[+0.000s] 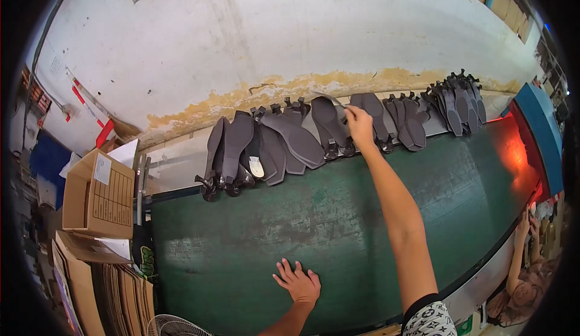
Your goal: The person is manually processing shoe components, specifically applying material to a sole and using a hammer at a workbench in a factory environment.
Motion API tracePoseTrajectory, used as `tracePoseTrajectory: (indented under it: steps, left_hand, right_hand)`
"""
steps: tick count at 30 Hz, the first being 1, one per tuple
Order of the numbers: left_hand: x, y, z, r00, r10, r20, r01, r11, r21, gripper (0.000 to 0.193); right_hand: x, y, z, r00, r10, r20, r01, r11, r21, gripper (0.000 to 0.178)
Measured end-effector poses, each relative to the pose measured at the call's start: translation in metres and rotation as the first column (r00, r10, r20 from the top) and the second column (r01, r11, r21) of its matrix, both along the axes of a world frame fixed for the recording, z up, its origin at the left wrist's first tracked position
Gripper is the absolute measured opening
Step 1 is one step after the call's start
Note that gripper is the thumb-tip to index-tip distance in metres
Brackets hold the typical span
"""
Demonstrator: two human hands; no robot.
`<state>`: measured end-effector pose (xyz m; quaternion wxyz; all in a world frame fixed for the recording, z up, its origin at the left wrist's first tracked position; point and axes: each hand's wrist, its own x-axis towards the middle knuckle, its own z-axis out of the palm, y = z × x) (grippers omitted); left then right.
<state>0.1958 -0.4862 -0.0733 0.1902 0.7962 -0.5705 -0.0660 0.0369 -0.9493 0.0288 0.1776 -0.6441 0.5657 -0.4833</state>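
My left hand lies flat on the green belt, fingers spread, holding nothing. My right hand reaches to the far side, closed around a thin, slender grey tool; its exact kind is too small to tell. It hovers among dark grey soles with heels, between one sole on its left and another sole on its right. More heeled soles lean in a bunch farther left. Among them shows a pale insole. A tight cluster of heeled soles stands at the far right.
A blue-topped machine glows red inside at the belt's right end. Another person is near it at the lower right. Cardboard boxes and flat stacked cardboard are at left, beside a fan guard. A stained wall stands behind.
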Motion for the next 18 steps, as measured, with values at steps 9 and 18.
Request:
tracePoseTrajectory:
  steps: [9,18]
  left_hand:
    - [0.007,-0.004,0.011,1.0,-0.012,0.008,0.013,0.999,-0.042,0.048]
    - [0.004,-0.001,0.009,1.0,0.0,0.014,0.001,0.999,-0.036,0.048]
  right_hand:
    - [0.0,0.114,0.103,0.148,0.295,0.944,-0.293,0.925,-0.243,0.044]
    - [0.024,0.183,0.138,-0.08,0.443,0.893,-0.365,0.821,-0.44,0.053]
